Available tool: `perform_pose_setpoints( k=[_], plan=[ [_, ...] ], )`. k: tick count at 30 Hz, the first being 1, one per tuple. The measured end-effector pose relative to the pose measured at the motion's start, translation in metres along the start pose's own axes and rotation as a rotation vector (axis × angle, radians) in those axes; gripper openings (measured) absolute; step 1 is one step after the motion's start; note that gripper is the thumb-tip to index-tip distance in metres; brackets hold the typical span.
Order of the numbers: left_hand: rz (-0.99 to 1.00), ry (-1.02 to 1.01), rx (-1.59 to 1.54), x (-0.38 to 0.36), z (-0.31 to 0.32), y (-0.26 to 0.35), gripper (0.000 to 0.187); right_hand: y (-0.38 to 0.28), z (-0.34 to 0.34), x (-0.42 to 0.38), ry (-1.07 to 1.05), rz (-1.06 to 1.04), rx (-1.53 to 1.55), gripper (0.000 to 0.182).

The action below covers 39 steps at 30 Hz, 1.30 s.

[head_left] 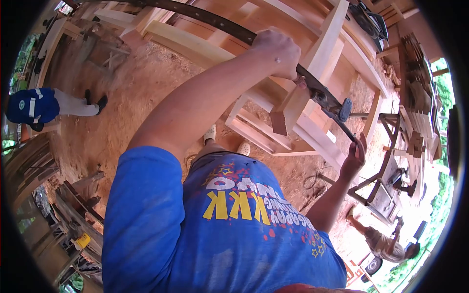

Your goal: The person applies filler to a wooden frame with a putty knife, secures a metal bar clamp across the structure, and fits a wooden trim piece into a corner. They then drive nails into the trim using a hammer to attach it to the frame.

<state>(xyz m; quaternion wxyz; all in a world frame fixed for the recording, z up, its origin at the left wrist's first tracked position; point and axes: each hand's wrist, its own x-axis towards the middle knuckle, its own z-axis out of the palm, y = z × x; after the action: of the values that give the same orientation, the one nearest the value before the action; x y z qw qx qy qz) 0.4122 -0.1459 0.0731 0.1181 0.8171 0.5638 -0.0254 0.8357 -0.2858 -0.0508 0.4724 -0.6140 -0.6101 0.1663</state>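
The blue shirt (234, 234), with yellow and white print, lies nearest the camera, below the fingers of both hands. The left hand (276, 51) is closed in a fist, its fingers wrapped round the dark bar (215, 20) of a long metal clamp (320, 93). A row of holes runs along the bar, which stretches from the fist to the top left. On the other side of the fist, the clamp's thicker end runs down toward the right hand (354, 158). A grey-blue piece (345, 110) sticks out there, between the two hands.

The right fingers are bent against the end of the clamp's thin rod (348, 132), closed on it; how tightly, I cannot tell. The clamp thus spans the space between both hands, slanting across the wooden frame (332, 39). Just below the left fingers, a wood block (288, 115) points its cut end toward the shirt. More frame pieces lie behind and above both hands.

Beyond the right fingers stands a table (383, 193) with a dark tool (403, 181) on it, and further out is stacked wood (417, 117). Below the right hand, well apart, is a person (386, 244). Far left of the left fingers is another person (36, 105), in blue and pale trousers, on the reddish ground (132, 93).
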Motion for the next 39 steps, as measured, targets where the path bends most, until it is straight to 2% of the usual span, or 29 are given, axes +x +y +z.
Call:
perform_pose_setpoints(
  k=[1, 5, 8, 9, 12, 16, 17, 20, 21, 24, 25, 27, 29, 30, 32, 35, 36, 38, 39],
  plan=[
    [0.009, 0.011, -0.002, 0.001, 0.002, 0.000, 0.084, -0.004, 0.003, -0.004, 0.046, -0.020, -0.079, 0.023],
    [0.020, 0.034, 0.022, 0.002, 0.004, -0.003, 0.079, -0.002, 0.013, -0.018, 0.166, 0.157, 0.221, 0.025],
    [0.004, 0.008, 0.045, -0.001, 0.002, -0.001, 0.076, -0.009, 0.022, -0.018, 0.126, 0.086, 0.066, 0.033],
    [0.001, -0.003, 0.050, 0.000, 0.002, 0.000, 0.075, -0.011, 0.027, -0.016, 0.116, 0.043, -0.020, 0.040],
    [0.010, 0.012, 0.054, 0.001, 0.002, 0.000, 0.075, -0.002, 0.041, -0.014, 0.201, -0.011, -0.028, 0.047],
    [0.016, 0.002, 0.034, -0.002, 0.000, 0.001, 0.076, 0.000, 0.058, -0.003, 0.330, -0.087, -0.095, 0.046],
    [0.019, -0.011, 0.018, -0.002, -0.002, 0.000, 0.076, -0.001, 0.060, 0.001, 0.355, -0.111, -0.199, 0.047],
    [0.010, -0.024, 0.011, 0.001, -0.001, 0.001, 0.078, 0.001, 0.056, 0.017, 0.291, 0.354, -0.231, 0.048],
    [0.004, -0.024, 0.016, 0.002, 0.000, 0.000, 0.078, 0.038, 0.045, 0.024, 0.303, -0.004, -0.458, 0.050],
    [0.004, 0.017, 0.055, 0.001, 0.001, 0.001, 0.079, -0.033, 0.024, 0.045, -0.137, 0.635, -0.211, 0.049],
    [0.005, -0.008, 0.029, 0.001, 0.002, 0.003, 0.079, -0.045, 0.020, 0.048, -0.213, 0.706, -0.219, 0.047],
    [0.005, -0.037, -0.018, 0.001, -0.002, -0.001, 0.080, -0.025, 0.028, 0.034, -0.049, 0.462, -0.264, 0.045],
    [0.014, -0.027, -0.006, -0.002, -0.005, -0.002, 0.075, -0.041, 0.042, 0.017, 0.133, 0.271, -0.316, 0.051],
    [0.020, -0.025, -0.001, -0.002, -0.005, -0.001, 0.073, -0.037, 0.043, 0.005, 0.095, 0.272, -0.460, 0.053],
    [0.005, -0.033, 0.001, 0.000, -0.004, -0.002, 0.068, -0.018, 0.044, -0.004, 0.136, 0.065, -0.597, 0.054],
    [0.011, -0.026, 0.032, 0.007, 0.005, -0.002, 0.062, -0.040, 0.026, 0.016, -0.115, 0.196, -0.693, 0.055],
    [0.009, -0.015, 0.041, 0.010, 0.007, -0.004, 0.060, -0.020, 0.012, 0.028, -0.164, -0.011, -0.749, 0.052],
    [0.023, -0.014, 0.030, 0.006, 0.003, -0.004, 0.060, -0.051, -0.008, 0.070, -0.599, 0.500, -0.706, 0.052],
    [0.028, -0.014, 0.025, 0.004, 0.001, -0.001, 0.060, -0.071, -0.010, 0.082, -0.646, 0.623, -0.612, 0.052]
  ],
)
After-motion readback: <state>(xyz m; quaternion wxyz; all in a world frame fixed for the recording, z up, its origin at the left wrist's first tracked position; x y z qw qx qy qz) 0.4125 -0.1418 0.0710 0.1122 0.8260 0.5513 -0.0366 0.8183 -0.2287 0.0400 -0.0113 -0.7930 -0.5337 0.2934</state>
